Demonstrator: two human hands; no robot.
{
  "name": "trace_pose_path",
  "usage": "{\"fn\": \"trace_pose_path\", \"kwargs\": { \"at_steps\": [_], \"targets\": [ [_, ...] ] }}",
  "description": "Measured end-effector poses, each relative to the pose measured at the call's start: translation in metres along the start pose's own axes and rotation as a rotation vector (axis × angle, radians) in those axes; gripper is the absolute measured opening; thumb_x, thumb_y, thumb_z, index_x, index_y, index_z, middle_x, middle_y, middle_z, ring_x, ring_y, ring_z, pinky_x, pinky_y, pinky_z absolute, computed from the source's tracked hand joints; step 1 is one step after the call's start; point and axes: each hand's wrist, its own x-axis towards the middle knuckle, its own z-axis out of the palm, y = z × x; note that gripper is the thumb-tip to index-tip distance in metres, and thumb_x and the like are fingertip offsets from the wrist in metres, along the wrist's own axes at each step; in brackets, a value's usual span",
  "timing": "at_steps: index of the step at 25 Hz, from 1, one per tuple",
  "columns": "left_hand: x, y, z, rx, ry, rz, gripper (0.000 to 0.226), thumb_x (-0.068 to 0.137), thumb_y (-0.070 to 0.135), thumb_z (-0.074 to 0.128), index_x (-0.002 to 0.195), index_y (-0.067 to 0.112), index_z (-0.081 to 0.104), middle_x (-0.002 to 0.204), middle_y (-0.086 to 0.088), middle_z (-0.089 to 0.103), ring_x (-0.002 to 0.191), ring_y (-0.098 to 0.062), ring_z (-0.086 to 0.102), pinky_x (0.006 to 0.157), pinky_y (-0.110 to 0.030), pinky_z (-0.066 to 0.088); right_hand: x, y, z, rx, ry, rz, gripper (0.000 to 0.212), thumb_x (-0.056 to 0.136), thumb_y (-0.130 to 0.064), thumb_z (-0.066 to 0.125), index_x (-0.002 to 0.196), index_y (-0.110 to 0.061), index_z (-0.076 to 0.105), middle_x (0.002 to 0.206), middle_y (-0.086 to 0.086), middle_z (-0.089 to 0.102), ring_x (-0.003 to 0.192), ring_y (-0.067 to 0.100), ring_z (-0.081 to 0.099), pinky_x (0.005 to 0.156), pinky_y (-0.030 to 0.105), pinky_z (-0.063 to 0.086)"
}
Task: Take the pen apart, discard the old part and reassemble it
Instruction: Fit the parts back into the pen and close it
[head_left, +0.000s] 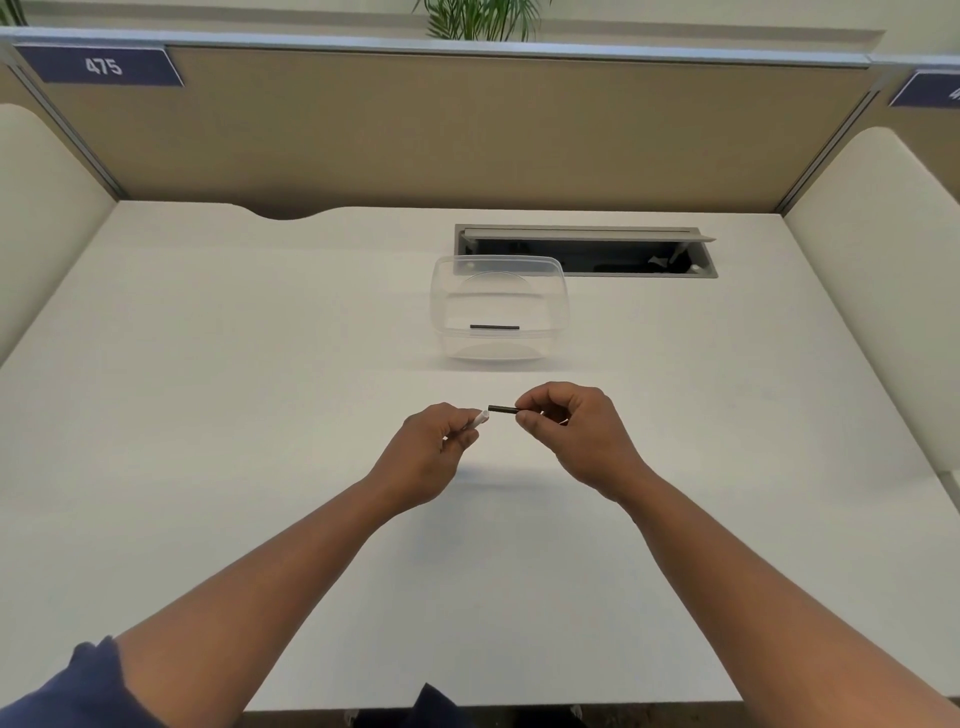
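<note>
Above the middle of the white desk (208, 364), my left hand (431, 447) grips a white pen barrel (480, 418), whose open end pokes out toward the right. My right hand (566, 431) pinches a thin black rod (503, 409) by its right end. The rod lies level, its free tip a small gap from the barrel's mouth. Behind the hands stands a clear plastic container (558, 304) with another thin black rod (494, 327) lying on its bottom.
An open cable hatch (587, 249) is sunk into the desk behind the container. Beige partition walls close the desk at the back and both sides, with a sign reading 475 at the top left. A plant shows over the back wall.
</note>
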Motion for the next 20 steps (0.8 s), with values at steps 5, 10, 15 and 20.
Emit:
{"fn": "trace_pose_path", "kwargs": {
  "at_steps": [5, 10, 15, 20],
  "targets": [
    [-0.002, 0.001, -0.001, 0.039, -0.012, 0.019, 0.018, 0.102, 0.026, 0.055, 0.104, 0.036, 0.069, 0.094, 0.009, 0.062, 0.088, -0.004, 0.054, 0.077, -0.024, 0.044, -0.002, -0.002, 0.002, -0.108, -0.002, -0.038, 0.012, 0.090, -0.013, 0.073, 0.087, -0.025, 0.075, 0.072, -0.021, 0.068, 0.063, 0.001, 0.055, 0.061, 0.009, 0.043],
    [-0.004, 0.006, -0.003, 0.201, -0.020, 0.084, 0.029, 0.102, 0.020, 0.053, 0.121, 0.033, 0.069, 0.088, 0.014, 0.052, 0.085, -0.001, 0.051, 0.070, -0.027, 0.044, -0.002, -0.003, 0.001, -0.377, -0.027, -0.178, 0.015, 0.093, -0.005, 0.066, 0.098, -0.015, 0.075, 0.093, -0.002, 0.068, 0.078, 0.011, 0.058, 0.075, 0.025, 0.047],
    [-0.007, 0.010, -0.003, 0.247, -0.024, 0.125, 0.030, 0.102, 0.020, 0.053, 0.124, 0.033, 0.068, 0.093, 0.010, 0.053, 0.083, -0.004, 0.048, 0.064, -0.025, 0.042, -0.005, -0.002, 0.007, -0.356, -0.067, -0.176, 0.013, 0.094, -0.009, 0.066, 0.097, -0.016, 0.076, 0.086, -0.002, 0.067, 0.075, 0.010, 0.055, 0.070, 0.023, 0.044],
    [-0.008, 0.014, -0.002, 0.285, -0.055, 0.153, 0.030, 0.102, 0.022, 0.053, 0.124, 0.036, 0.067, 0.093, 0.009, 0.053, 0.082, -0.005, 0.046, 0.059, -0.021, 0.035, -0.009, 0.001, 0.012, -0.256, -0.093, -0.084, 0.011, 0.095, -0.015, 0.067, 0.092, -0.018, 0.077, 0.077, 0.000, 0.069, 0.063, 0.002, 0.050, 0.059, 0.013, 0.041]
  ]
}}
